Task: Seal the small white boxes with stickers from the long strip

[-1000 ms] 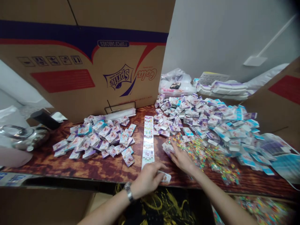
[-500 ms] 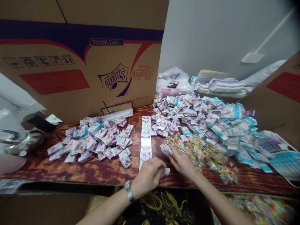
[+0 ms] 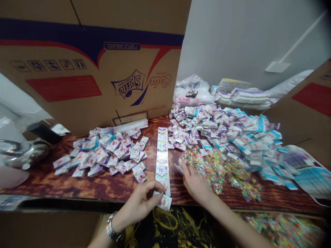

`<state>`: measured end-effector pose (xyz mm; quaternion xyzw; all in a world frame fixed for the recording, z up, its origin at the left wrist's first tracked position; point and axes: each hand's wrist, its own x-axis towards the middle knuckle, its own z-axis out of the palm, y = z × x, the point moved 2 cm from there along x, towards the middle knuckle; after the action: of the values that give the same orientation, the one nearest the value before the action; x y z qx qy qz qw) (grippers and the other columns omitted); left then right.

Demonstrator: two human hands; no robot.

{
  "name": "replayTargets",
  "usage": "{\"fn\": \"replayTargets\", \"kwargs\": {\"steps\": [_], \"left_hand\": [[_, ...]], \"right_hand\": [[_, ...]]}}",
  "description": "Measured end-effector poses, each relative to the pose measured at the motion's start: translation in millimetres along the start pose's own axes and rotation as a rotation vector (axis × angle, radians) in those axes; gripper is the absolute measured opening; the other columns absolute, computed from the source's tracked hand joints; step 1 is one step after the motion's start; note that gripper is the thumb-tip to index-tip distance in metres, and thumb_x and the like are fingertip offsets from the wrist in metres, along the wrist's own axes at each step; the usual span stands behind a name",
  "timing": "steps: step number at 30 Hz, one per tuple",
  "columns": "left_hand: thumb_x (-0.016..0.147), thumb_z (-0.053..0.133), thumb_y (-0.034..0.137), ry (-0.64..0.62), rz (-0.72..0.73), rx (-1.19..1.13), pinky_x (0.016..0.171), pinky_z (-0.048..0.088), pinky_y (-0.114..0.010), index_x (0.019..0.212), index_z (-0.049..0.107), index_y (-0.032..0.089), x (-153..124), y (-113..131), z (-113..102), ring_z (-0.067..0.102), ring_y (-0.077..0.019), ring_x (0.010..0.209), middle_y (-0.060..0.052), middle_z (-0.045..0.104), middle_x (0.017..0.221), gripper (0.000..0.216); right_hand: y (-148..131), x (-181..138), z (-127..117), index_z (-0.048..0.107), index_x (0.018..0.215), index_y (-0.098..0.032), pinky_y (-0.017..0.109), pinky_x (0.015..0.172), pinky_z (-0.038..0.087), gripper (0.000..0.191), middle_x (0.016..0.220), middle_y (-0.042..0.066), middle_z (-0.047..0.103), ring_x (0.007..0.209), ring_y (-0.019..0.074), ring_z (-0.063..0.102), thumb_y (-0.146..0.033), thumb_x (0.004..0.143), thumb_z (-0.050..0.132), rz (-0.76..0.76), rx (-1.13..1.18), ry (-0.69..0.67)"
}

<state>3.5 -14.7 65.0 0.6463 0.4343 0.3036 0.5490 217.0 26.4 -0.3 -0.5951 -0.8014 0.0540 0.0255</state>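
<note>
My left hand (image 3: pixel 141 201) is closed at the table's front edge, thumb and finger pinching a small sticker sheet (image 3: pixel 165 203) with round prints. Directly beyond it lies a long white sticker strip (image 3: pixel 162 162) with rows of coloured prints. My right hand (image 3: pixel 195 181) is closed around a small white carton (image 3: pixel 178 168), mostly covered by the fingers and blurred. Beside that hand, small clear bags of colourful candy (image 3: pixel 217 168) lie in a heap. To the left is a pile of small purple, white and blue boxes (image 3: pixel 113 151).
A large pile of small cartons (image 3: pixel 227 131) covers the table's right side. A tall cardboard box (image 3: pixel 90 79) stands at the back left, another (image 3: pixel 310 110) at the right. A metal kettle (image 3: pixel 23 153) is at far left. More candy bags (image 3: pixel 281 227) lie below the table edge.
My left hand has moved left and toward me, with the small sticker sheet now showing in its fingers. My right hand has shifted slightly, and its carton is now more hidden.
</note>
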Motion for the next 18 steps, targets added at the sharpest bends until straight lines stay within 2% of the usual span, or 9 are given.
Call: {"fn": "replayTargets", "kwargs": {"steps": [2, 4, 6, 8, 10, 13, 16, 18], "left_hand": [[0.083, 0.053, 0.027, 0.025, -0.017, -0.036, 0.065, 0.044, -0.023, 0.092, 0.059, 0.015, 4, -7, -2, 0.054, -0.0125, 0.071, -0.003, 0.061, 0.083, 0.016], [0.082, 0.054, 0.028, 0.068, -0.028, -0.047, 0.063, 0.044, -0.024, 0.093, 0.059, 0.015, 12, -13, 0, 0.054, -0.0122, 0.069, -0.003, 0.060, 0.084, 0.018], [0.081, 0.054, 0.030, 0.111, -0.048, -0.059, 0.060, 0.043, -0.023, 0.093, 0.058, 0.015, 20, -18, 2, 0.052, -0.0112, 0.066, -0.003, 0.060, 0.083, 0.019], [0.081, 0.054, 0.031, 0.153, -0.069, -0.092, 0.056, 0.043, -0.022, 0.094, 0.057, 0.015, 29, -21, 5, 0.051, -0.0098, 0.060, -0.002, 0.059, 0.082, 0.021], [0.080, 0.055, 0.032, 0.193, -0.073, -0.137, 0.053, 0.044, -0.022, 0.095, 0.055, 0.015, 36, -24, 8, 0.051, -0.0095, 0.058, -0.002, 0.057, 0.081, 0.023], [0.078, 0.057, 0.031, 0.247, -0.036, -0.144, 0.052, 0.046, -0.023, 0.095, 0.053, 0.015, 47, -28, 11, 0.052, -0.0102, 0.058, -0.001, 0.055, 0.079, 0.024], [0.078, 0.058, 0.030, 0.256, 0.012, -0.131, 0.051, 0.046, -0.023, 0.095, 0.052, 0.015, 56, -29, 19, 0.054, -0.0109, 0.058, -0.001, 0.056, 0.078, 0.023], [0.079, 0.057, 0.029, 0.246, 0.047, -0.125, 0.054, 0.047, -0.023, 0.095, 0.052, 0.016, 61, -28, 25, 0.056, -0.0121, 0.062, -0.002, 0.057, 0.078, 0.021]], "right_hand": [[-10, -18, 22, 0.034, 0.139, -0.018, 0.046, 0.072, 0.050, 0.058, 0.123, 0.024, 0.053, 0.097, 0.0332, 0.059, -0.005, 0.082, 0.038, 0.015, -0.145, -0.042], [-19, -31, 34, 0.035, 0.139, -0.021, 0.049, 0.072, 0.049, 0.057, 0.131, 0.025, 0.046, 0.101, 0.0358, 0.056, -0.012, 0.084, 0.046, -0.017, -0.195, -0.077], [-22, -36, 34, 0.031, 0.140, -0.025, 0.052, 0.073, 0.048, 0.066, 0.135, 0.024, 0.042, 0.104, 0.0385, 0.054, -0.031, 0.081, 0.058, -0.047, -0.167, -0.116], [-17, -34, 21, 0.032, 0.140, -0.028, 0.053, 0.075, 0.047, 0.074, 0.135, 0.022, 0.043, 0.107, 0.0400, 0.052, -0.044, 0.075, 0.063, -0.063, -0.092, -0.151], [-7, -28, -1, 0.039, 0.136, -0.026, 0.051, 0.081, 0.046, 0.061, 0.134, 0.019, 0.046, 0.110, 0.0375, 0.051, -0.042, 0.080, 0.057, -0.071, 0.037, -0.125], [3, -17, -34, 0.047, 0.129, -0.023, 0.040, 0.088, 0.045, 0.040, 0.127, 0.011, 0.054, 0.111, 0.0261, 0.053, -0.035, 0.090, 0.043, -0.087, 0.417, -0.012], [-2, -11, -49, 0.050, 0.123, -0.025, 0.028, 0.075, 0.049, 0.036, 0.101, 0.005, 0.065, 0.088, 0.0175, 0.061, -0.040, 0.090, 0.046, -0.100, 0.826, -0.014], [-8, -7, -48, 0.058, 0.110, -0.023, 0.025, 0.063, 0.046, 0.031, 0.080, 0.001, 0.064, 0.071, 0.0146, 0.058, -0.042, 0.087, 0.051, -0.061, 0.950, -0.004]]}}
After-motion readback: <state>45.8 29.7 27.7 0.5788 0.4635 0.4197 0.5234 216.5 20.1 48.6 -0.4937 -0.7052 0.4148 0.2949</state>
